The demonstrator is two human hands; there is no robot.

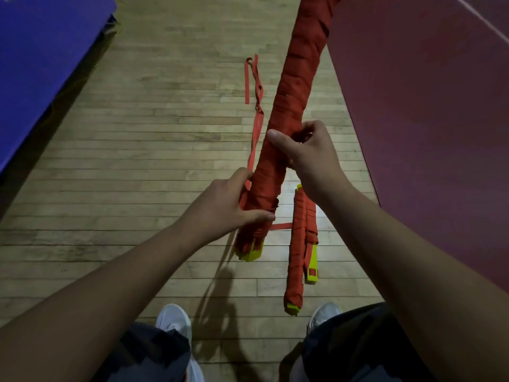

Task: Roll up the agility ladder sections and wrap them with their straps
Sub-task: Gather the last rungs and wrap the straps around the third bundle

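The blue padded mat [41, 64] at the far left is cut off by the top and left edges. The left hand [231, 205] clamps the lower end of the long red strap-wrapped ladder bundle [297, 86], thumb across the front. Its fingers are hidden behind the roll. The bundle's upper end runs out past the top edge, so whether that end rests on the floor cannot be told. The right hand [305, 150] is curled round the bundle's middle, and what its fingertips pinch there is too small to make out. The maroon mat [427, 106] is cut by the top and right edges. Dark shorts partly cover the white shoes [175, 319].

There are two wrapped bundles. One is held, with yellow rung ends [250, 253] showing at its lower end. The shorter red-wrapped ladder bundle [298, 244] lies on the floor below the right forearm. One loose red strap [254, 106] trails on the boards just left of the held bundle. Two hands and two shoes are in view.

A wide stretch of pale wooden plank floor [137, 147] lies open between the blue mat and the strap. The maroon mat's edge runs just beside the held bundle's right side.
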